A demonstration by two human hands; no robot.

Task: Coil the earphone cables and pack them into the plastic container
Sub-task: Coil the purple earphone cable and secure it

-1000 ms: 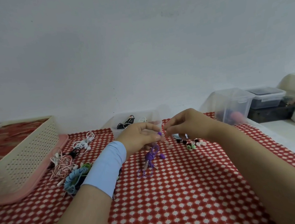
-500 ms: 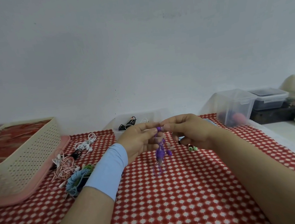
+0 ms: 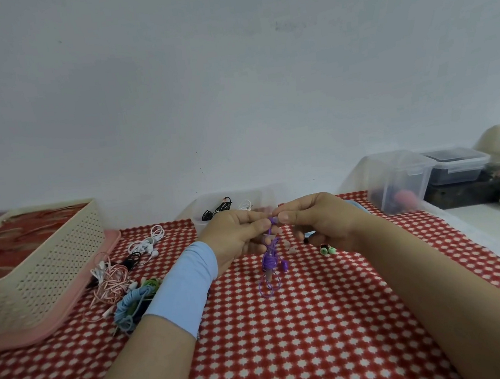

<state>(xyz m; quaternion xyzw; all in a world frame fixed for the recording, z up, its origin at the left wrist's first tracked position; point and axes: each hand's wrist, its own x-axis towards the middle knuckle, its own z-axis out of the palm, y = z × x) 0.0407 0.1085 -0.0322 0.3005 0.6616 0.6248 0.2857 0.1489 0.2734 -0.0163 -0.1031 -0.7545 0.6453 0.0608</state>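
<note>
Purple earphones [image 3: 270, 260] partly coiled, dangling above cloth, clear plastic container [image 3: 232, 205] behind

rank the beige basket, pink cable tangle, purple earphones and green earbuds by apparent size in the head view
1. beige basket
2. pink cable tangle
3. purple earphones, close to the tangle and held up nearer the camera, so unsure
4. green earbuds

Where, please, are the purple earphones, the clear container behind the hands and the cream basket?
purple earphones [image 3: 269, 262], head view, wound middle.
clear container [image 3: 204, 227], head view, front wall.
cream basket [image 3: 49, 274], head view, perforated side wall.
</note>
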